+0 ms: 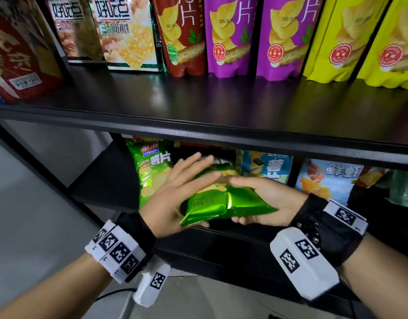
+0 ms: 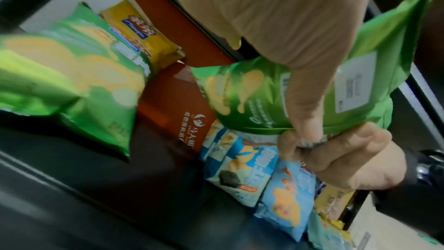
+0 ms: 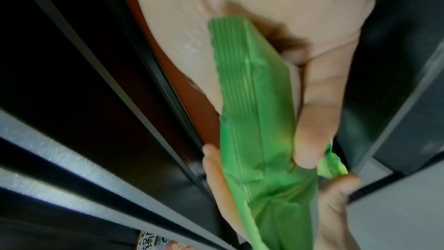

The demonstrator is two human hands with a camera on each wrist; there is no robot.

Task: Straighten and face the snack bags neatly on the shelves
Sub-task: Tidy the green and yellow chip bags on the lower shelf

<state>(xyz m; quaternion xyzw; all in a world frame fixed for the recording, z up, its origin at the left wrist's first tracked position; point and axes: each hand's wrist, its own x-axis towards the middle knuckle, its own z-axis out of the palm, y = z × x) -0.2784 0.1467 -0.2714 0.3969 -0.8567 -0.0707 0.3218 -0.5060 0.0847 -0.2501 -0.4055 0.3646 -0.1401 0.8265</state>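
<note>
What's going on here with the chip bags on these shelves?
A person is tidying snack bags on a black shelf unit. Both hands are on one shiny green chip bag in front of the lower shelf: the right hand grips its end, while the left hand lies flat against its side, fingers straight. Another green chip bag stands to the left, blue bags to the right. The upper-shelf bags already stand upright, facing forward.

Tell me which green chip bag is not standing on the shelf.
The green bag held between both hands, lying flat; the other green bag stands at the lower shelf's left end.
</note>
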